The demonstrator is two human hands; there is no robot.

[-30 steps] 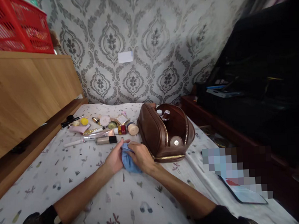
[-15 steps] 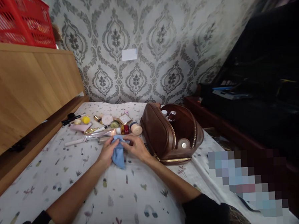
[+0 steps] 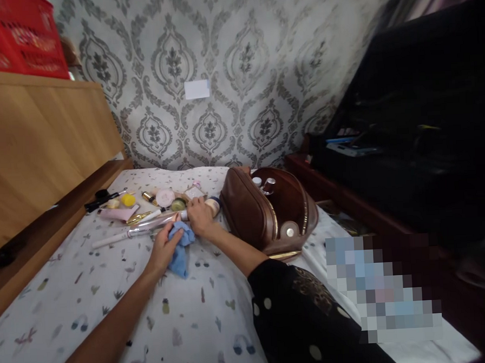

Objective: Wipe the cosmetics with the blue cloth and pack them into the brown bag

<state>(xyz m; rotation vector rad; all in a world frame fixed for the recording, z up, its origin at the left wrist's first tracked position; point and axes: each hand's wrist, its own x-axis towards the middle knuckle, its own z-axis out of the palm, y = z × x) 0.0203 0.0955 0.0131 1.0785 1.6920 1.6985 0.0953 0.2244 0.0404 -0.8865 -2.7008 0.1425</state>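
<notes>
My left hand (image 3: 163, 245) is closed around a crumpled light blue cloth (image 3: 179, 258), whose loose end hangs toward the bedsheet. Just right of it, my right hand (image 3: 201, 217) reaches down among the cosmetics with its fingers curled. Whatever lies under those fingers is hidden. A round beige jar with a dark lid (image 3: 213, 206) touches or nearly touches that hand. Left of the hands lie a long clear tube (image 3: 153, 224), a pink tube (image 3: 120, 213), a pale pink compact (image 3: 164, 197) and a small green jar (image 3: 178, 204). A glittery square palette (image 3: 195, 192) sits behind.
An unzipped brown cosmetic bag (image 3: 244, 214) stands right of the hands, with small containers inside. A wooden panel (image 3: 41, 154) and a red basket (image 3: 31, 35) are at left. Patterned wallpaper (image 3: 173, 109) rises behind. A blurred-out object (image 3: 378, 283) lies at right.
My right hand has let go of the blue cloth and moved forward into the cosmetics, covering the small red-labelled bottle's place. My left hand keeps the cloth. The view has shifted slightly right.
</notes>
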